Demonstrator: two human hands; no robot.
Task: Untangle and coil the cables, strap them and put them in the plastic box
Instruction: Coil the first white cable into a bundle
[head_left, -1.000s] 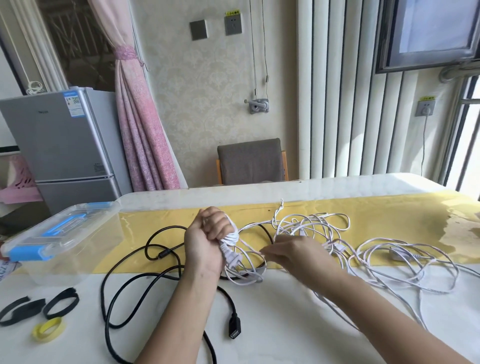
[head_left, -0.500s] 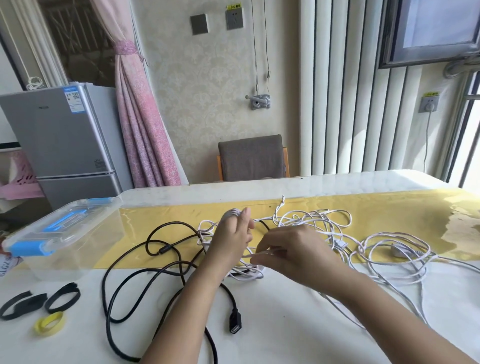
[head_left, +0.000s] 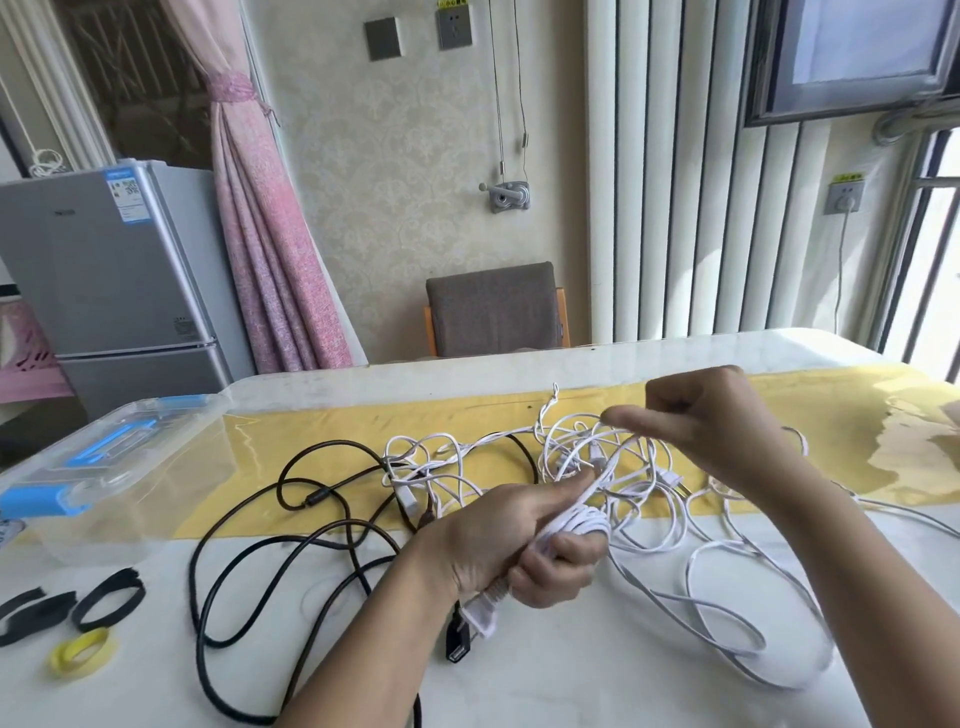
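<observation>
A tangle of white cables (head_left: 587, 457) lies across the yellow table runner (head_left: 322, 441). My left hand (head_left: 514, 545) grips a small coil of white cable wound round its fingers, with a white plug (head_left: 480, 616) hanging below the palm. My right hand (head_left: 711, 421) is raised above the tangle and pinches a strand of the same white cable between thumb and forefinger. A black cable (head_left: 249, 556) loops loosely on the table at the left, its USB end (head_left: 460, 647) near my left wrist.
A clear plastic box (head_left: 93, 467) with blue lid clips stands at the left table edge. Black straps (head_left: 104, 603) and a yellow strap (head_left: 78, 657) lie in front of it. A chair (head_left: 493, 309) stands behind the table, and a fridge (head_left: 104, 275) at the far left.
My left hand has dropped toward me and turned, with the coil round its fingers. My right hand has lifted up and to the right, drawing a white strand out of the tangle.
</observation>
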